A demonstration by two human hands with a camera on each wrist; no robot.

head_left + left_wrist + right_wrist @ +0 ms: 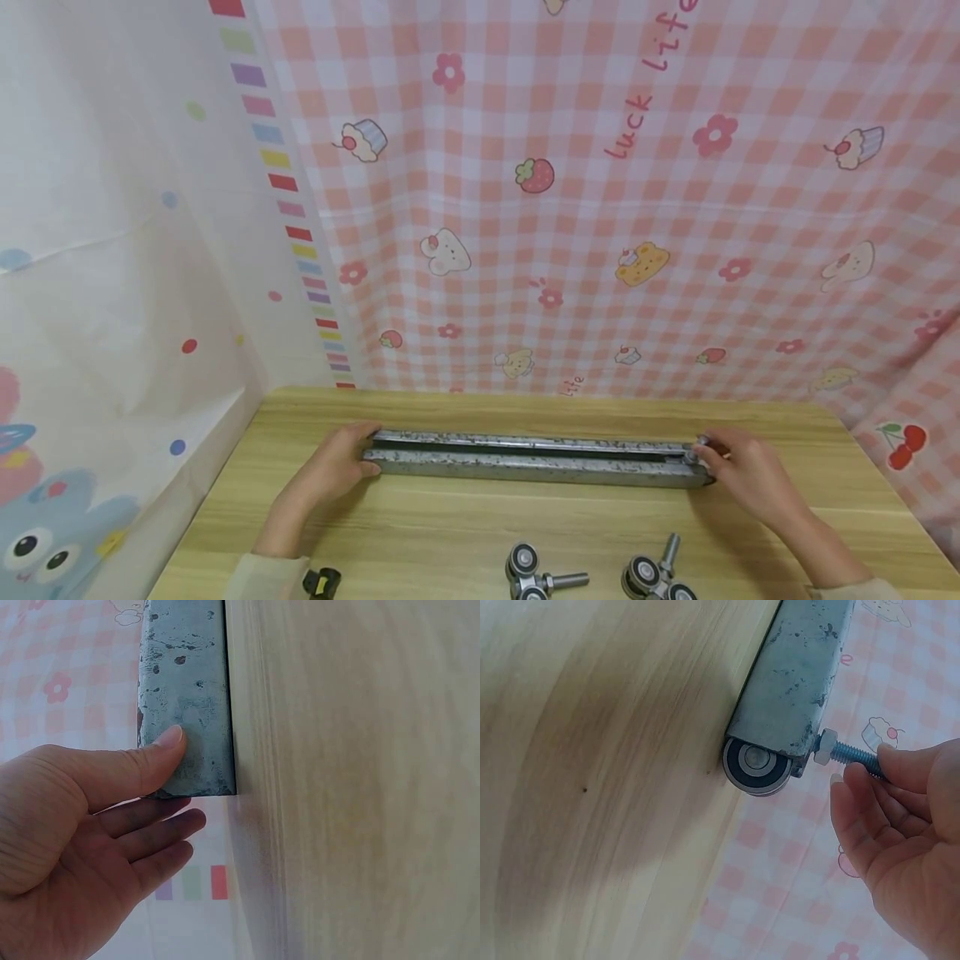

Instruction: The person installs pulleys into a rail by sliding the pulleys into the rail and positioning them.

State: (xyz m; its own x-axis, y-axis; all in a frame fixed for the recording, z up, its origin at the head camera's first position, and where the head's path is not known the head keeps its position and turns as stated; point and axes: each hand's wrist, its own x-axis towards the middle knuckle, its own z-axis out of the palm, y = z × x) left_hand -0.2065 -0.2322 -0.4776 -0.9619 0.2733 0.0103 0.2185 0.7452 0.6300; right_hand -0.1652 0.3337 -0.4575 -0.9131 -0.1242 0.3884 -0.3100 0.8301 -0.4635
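Observation:
A worn grey metal rail (540,472) with a slot along its top lies lengthwise on the wooden table. At its left end my left hand (341,461) holds it, the thumb on the front face and the index finger partly hidden behind. My right hand (750,475) pinches the threaded bolt (857,759) of a roller trolley at the opposite end. In the right wrist view, a bearing wheel (756,766) of that trolley sticks partly out of the rail's end. The bolt with its hex nut (826,747) rises from the slot side.
Two more roller trolleys with bolts, one at the front middle (523,560) and one further right (643,575), lie on the table (420,533). A small black and yellow object (322,582) sits near my left sleeve. Patterned cloth (570,217) hangs behind the table.

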